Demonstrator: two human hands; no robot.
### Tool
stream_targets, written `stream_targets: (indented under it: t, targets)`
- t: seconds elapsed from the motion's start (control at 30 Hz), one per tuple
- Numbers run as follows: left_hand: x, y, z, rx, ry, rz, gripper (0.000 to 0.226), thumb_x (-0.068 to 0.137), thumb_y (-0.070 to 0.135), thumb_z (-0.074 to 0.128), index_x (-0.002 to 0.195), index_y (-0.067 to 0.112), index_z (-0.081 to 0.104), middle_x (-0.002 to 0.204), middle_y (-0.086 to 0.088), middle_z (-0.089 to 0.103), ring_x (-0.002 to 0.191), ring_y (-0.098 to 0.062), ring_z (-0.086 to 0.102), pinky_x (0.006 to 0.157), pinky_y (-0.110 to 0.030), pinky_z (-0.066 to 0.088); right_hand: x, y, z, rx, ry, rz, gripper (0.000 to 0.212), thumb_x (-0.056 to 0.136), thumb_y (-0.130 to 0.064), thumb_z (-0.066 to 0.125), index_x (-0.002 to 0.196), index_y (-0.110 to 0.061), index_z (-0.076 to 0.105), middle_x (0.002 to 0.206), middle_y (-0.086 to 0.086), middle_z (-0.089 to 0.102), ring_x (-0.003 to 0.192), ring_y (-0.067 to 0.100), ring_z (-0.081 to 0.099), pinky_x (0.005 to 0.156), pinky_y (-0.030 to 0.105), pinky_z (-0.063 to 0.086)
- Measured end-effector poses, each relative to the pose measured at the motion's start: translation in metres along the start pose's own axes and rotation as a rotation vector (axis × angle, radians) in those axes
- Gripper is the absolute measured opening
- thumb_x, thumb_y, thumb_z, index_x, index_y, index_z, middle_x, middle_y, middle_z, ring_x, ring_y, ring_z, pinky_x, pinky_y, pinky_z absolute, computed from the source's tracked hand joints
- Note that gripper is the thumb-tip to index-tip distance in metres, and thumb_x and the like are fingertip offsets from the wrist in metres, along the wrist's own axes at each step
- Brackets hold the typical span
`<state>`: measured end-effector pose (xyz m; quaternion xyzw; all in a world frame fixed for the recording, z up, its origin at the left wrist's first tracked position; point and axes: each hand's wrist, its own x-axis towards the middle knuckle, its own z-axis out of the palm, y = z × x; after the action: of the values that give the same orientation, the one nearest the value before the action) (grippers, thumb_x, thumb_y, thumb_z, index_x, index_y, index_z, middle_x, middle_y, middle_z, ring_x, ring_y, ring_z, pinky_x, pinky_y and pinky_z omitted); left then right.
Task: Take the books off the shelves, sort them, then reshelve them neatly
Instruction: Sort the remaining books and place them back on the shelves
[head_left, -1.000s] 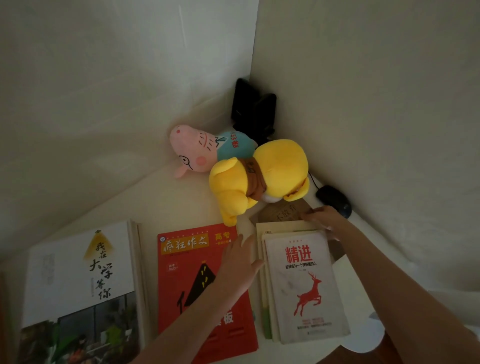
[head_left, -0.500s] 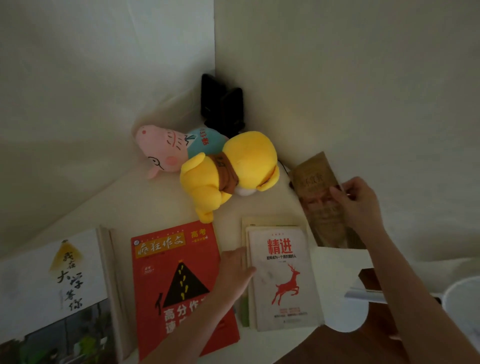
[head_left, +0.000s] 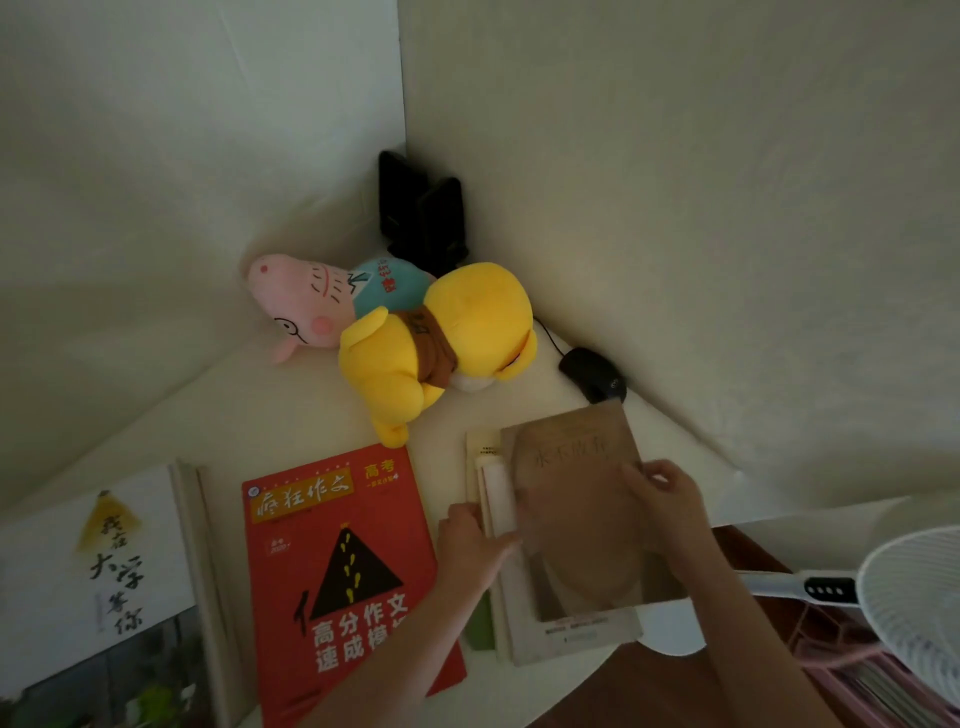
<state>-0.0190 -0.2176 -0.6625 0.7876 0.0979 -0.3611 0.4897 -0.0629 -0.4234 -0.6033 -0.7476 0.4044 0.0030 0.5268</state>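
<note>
A brown book (head_left: 582, 499) with a face on its cover lies on top of the small stack of books (head_left: 571, 636) at the right of the white desk (head_left: 291, 415). My right hand (head_left: 667, 512) holds the brown book at its right edge, thumb on the cover. My left hand (head_left: 475, 543) rests with straight fingers against the stack's left edge. A red book (head_left: 343, 577) lies flat to the left of the stack. Further left lies a large white book (head_left: 98, 582) with black calligraphy.
A pink pig plush (head_left: 306, 306) and a yellow plush (head_left: 441, 343) lie near the wall corner, with black objects (head_left: 421, 213) behind them. A black mouse (head_left: 595, 374) sits by the right wall. A white fan (head_left: 914, 608) stands at the lower right.
My right hand lifted the brown book from beside the stack and brought it down onto the stack, covering the white deer cover. My left hand stayed at the stack's left edge.
</note>
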Motion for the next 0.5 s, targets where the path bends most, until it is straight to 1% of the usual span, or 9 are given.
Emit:
stream_targets:
  t: [0.07, 0.13, 0.2, 0.27, 0.3, 0.33, 0.4, 0.47, 0.5]
  targets:
    - [-0.002, -0.001, 0.005, -0.028, 0.005, 0.011, 0.052, 0.070, 0.026, 0.083, 0.109, 0.012, 0.051, 0.104, -0.006, 0.062, 0.089, -0.016, 0.062, 0.068, -0.019, 0.050, -0.004, 0.018, 0.005, 0.002, 0.014, 0.051, 0.012, 0.096, -0.021, 0.055, 0.095, -0.009, 0.057, 0.091, 0.010, 0.068, 0.079, 0.018, 0.066, 0.063, 0.023, 0.050]
    - [-0.006, -0.004, 0.012, -0.049, 0.036, 0.069, 0.051, 0.069, 0.030, 0.082, 0.108, 0.013, 0.053, 0.106, -0.007, 0.060, 0.087, -0.015, 0.061, 0.068, -0.017, 0.048, -0.006, 0.034, 0.007, -0.004, 0.031, 0.083, 0.016, 0.097, -0.023, 0.053, 0.100, -0.008, 0.058, 0.094, 0.009, 0.067, 0.080, 0.017, 0.065, 0.065, 0.023, 0.050]
    - [-0.013, -0.004, 0.017, -0.108, 0.060, 0.113, 0.045, 0.075, 0.028, 0.078, 0.108, 0.016, 0.051, 0.105, -0.003, 0.057, 0.087, -0.012, 0.059, 0.066, -0.014, 0.045, -0.007, 0.041, 0.007, -0.028, 0.050, 0.099, 0.020, 0.098, -0.028, 0.052, 0.104, -0.011, 0.059, 0.100, 0.009, 0.068, 0.087, 0.021, 0.065, 0.075, 0.034, 0.055]
    - [-0.023, 0.002, 0.017, -0.179, 0.044, 0.163, 0.033, 0.082, 0.022, 0.071, 0.105, 0.021, 0.047, 0.102, 0.001, 0.060, 0.091, -0.013, 0.063, 0.068, -0.017, 0.050, -0.006, 0.045, 0.005, -0.066, 0.057, 0.114, 0.025, 0.097, -0.034, 0.052, 0.109, -0.013, 0.061, 0.107, 0.006, 0.068, 0.096, 0.024, 0.065, 0.090, 0.047, 0.054]
    - [-0.026, 0.006, 0.014, -0.196, 0.039, 0.192, 0.028, 0.086, 0.018, 0.067, 0.101, 0.023, 0.045, 0.099, 0.000, 0.062, 0.092, -0.018, 0.064, 0.069, -0.020, 0.053, -0.004, 0.045, 0.004, -0.082, 0.059, 0.111, 0.027, 0.097, -0.034, 0.052, 0.112, -0.013, 0.061, 0.109, 0.003, 0.067, 0.098, 0.023, 0.064, 0.095, 0.047, 0.051]
    - [-0.030, 0.010, 0.008, -0.207, 0.043, 0.221, 0.025, 0.088, 0.015, 0.064, 0.099, 0.024, 0.044, 0.098, -0.001, 0.062, 0.092, -0.021, 0.065, 0.070, -0.023, 0.054, -0.005, 0.042, 0.003, -0.096, 0.068, 0.100, 0.028, 0.098, -0.032, 0.051, 0.114, -0.011, 0.061, 0.110, -0.001, 0.065, 0.099, 0.020, 0.062, 0.098, 0.043, 0.049]
    - [-0.038, 0.019, -0.012, -0.260, 0.064, 0.245, 0.022, 0.090, 0.011, 0.060, 0.099, 0.023, 0.044, 0.098, -0.004, 0.062, 0.090, -0.021, 0.066, 0.069, -0.025, 0.055, -0.006, 0.036, 0.003, -0.126, 0.104, 0.074, 0.028, 0.100, -0.026, 0.048, 0.117, -0.007, 0.060, 0.106, -0.003, 0.059, 0.097, 0.017, 0.056, 0.093, 0.035, 0.044]
    - [-0.045, 0.030, -0.040, -0.330, 0.066, 0.264, 0.021, 0.090, 0.009, 0.059, 0.103, 0.018, 0.046, 0.102, -0.004, 0.064, 0.088, -0.017, 0.069, 0.067, -0.027, 0.058, -0.007, 0.038, 0.005, -0.134, 0.120, 0.057, 0.028, 0.100, -0.023, 0.047, 0.118, -0.005, 0.060, 0.103, 0.001, 0.058, 0.095, 0.019, 0.054, 0.089, 0.034, 0.043]
    - [-0.048, 0.037, -0.056, -0.348, 0.067, 0.277, 0.023, 0.089, 0.009, 0.060, 0.106, 0.016, 0.046, 0.103, -0.005, 0.065, 0.089, -0.018, 0.069, 0.065, -0.027, 0.058, -0.009, 0.039, 0.007, -0.129, 0.128, 0.055, 0.027, 0.100, -0.022, 0.047, 0.116, -0.004, 0.059, 0.102, 0.001, 0.058, 0.094, 0.019, 0.054, 0.089, 0.035, 0.044]
